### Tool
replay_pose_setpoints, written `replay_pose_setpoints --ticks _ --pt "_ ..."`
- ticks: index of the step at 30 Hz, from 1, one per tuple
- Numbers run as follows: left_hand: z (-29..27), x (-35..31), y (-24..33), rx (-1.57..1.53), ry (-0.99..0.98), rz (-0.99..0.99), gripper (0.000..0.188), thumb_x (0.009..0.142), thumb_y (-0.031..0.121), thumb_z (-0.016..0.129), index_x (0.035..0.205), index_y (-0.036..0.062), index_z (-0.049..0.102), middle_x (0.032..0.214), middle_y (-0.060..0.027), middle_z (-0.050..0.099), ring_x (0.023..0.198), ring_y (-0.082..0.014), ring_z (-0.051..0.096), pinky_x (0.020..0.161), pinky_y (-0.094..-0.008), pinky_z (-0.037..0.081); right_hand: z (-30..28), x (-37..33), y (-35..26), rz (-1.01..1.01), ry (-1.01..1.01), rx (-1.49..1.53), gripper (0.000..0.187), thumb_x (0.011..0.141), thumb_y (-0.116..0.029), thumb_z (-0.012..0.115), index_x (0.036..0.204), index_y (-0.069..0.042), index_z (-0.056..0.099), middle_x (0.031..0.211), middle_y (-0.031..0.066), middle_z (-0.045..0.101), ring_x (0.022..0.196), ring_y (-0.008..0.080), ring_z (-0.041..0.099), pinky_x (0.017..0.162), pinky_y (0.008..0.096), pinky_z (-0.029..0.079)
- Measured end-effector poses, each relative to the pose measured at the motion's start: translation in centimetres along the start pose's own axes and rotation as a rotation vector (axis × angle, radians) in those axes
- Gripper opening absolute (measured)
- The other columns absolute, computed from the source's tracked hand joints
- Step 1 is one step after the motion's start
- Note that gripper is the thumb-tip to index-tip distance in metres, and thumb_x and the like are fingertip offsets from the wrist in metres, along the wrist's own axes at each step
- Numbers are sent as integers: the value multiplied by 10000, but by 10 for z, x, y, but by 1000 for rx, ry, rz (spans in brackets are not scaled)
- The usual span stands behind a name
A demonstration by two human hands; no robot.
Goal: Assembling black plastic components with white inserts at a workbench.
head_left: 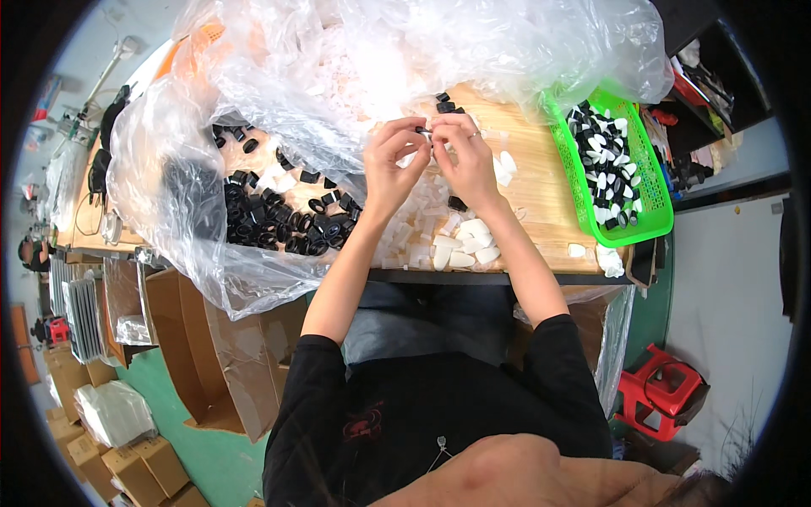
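Note:
Both my hands meet over the wooden table, fingertips close together around a small dark part [423, 130] that is mostly hidden. My left hand [394, 160] pinches it from the left. On the other side my right hand [464, 156], with a ring on one finger, is closed in a pinch near the same part. Whether the right fingers hold it too is hard to see. Below the hands lie white tapered pieces [467, 242] and small translucent pieces [404, 241]. Black oval parts [287, 221] are heaped to the left on clear plastic.
A green basket [652, 226] with black and white parts stands at the right. Large clear plastic bags [591, 38] cover the table's far side. Bare wooden tabletop [541, 207] shows beside the basket. A red stool [657, 390] and cardboard boxes [190, 355] are on the floor.

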State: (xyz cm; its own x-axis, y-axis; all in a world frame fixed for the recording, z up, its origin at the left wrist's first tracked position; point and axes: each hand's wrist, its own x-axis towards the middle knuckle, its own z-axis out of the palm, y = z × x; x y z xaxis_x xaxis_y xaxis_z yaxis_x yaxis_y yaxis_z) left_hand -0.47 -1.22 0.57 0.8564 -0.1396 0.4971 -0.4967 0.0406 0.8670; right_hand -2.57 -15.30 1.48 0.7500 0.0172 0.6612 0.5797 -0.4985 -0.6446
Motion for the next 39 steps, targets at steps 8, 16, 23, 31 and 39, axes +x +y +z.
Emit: replay_pose_setpoints --ticks 8,16,23,31,39 --pt "0 -2 -6 167 30 112 99 805 -56 652 896 -21 668 1117 -134 624 968 -193 651 771 -293 574 -2 2 -2 7 16 -37 156 808 73 611 939 -13 614 1061 116 638 872 222 667 738 308 549" --pt "5 1 7 -143 142 -35 204 874 -39 629 1078 -40 610 1106 -122 633 914 -144 641 762 -263 554 -7 4 13 497 41 797 167 901 -77 668 993 36 586 996 94 670 901 126 660 790 260 539" --pt "-4 1 -3 -181 -34 -243 111 931 42 623 998 -45 607 980 -78 644 861 -109 613 707 -254 538 -10 3 17 587 -71 752 209 861 -78 718 1011 8 601 976 65 683 892 115 660 807 244 519" --pt "-6 0 -4 -415 -45 -176 51 945 -28 535 894 -27 540 1085 -145 626 974 -179 651 876 -305 548 -19 9 11 643 -48 743 193 848 -82 724 1008 17 679 942 74 705 887 117 661 814 241 504" --pt "-9 4 1 -505 -41 -294 37 934 12 563 938 -15 588 1035 -122 637 923 -173 652 868 -323 547 -17 5 22 640 -57 862 203 870 -97 705 1033 22 684 953 79 709 892 122 655 829 242 491"
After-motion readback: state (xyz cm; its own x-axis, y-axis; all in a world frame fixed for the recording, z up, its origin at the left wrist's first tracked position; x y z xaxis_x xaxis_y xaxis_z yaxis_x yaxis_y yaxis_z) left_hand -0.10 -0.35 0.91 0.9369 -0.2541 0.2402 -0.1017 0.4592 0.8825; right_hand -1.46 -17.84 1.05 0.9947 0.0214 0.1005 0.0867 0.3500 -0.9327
